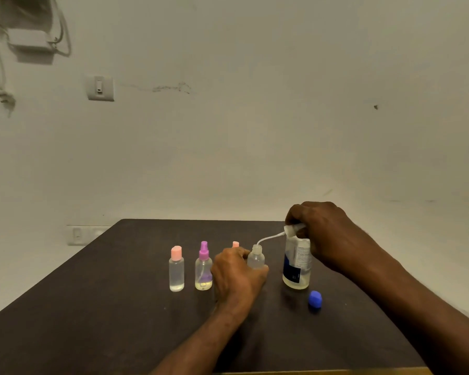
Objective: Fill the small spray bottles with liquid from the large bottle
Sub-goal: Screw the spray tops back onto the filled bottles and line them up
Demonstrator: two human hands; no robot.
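**Operator:** Starting nearest my camera, I see a dark brown table (92, 307) with a pale strip along its front edge. Both bare forearms reach over it from below.

**Reader:** What lies closest on the surface?

**Operator:** A blue cap (315, 299), loose on the tabletop, just in front of and to the right of the large bottle (297, 263). That bottle stands upright, clear liquid low inside, with a dark blue and white label. I cannot read its print.

**Reader:** And the hands?

**Operator:** My left hand (237, 274) is wrapped around the open small bottle (256, 259), which stands on the table beside the large one, neck uncovered. My right hand (322, 234) is closed on a white spray head (293, 229) held above the large bottle's top; its thin dip tube (268, 237) curves down toward the small bottle's mouth.

**Reader:** The other small bottles?

**Operator:** Left of my left hand stands a purple-topped spray bottle (203, 266) with yellowish liquid at its base, then a pink-capped bottle (176, 269) farther left. A second pink cap (235, 244) peeks over my knuckles; whatever is beneath it is hidden.

**Reader:** And beyond the table?

**Operator:** An off-white wall (282, 117), scuffed in places. It carries a switch plate (100, 87), a low socket plate (77, 235) by the table's far left corner, and a mounted box with hanging cables (30, 41) at upper left.
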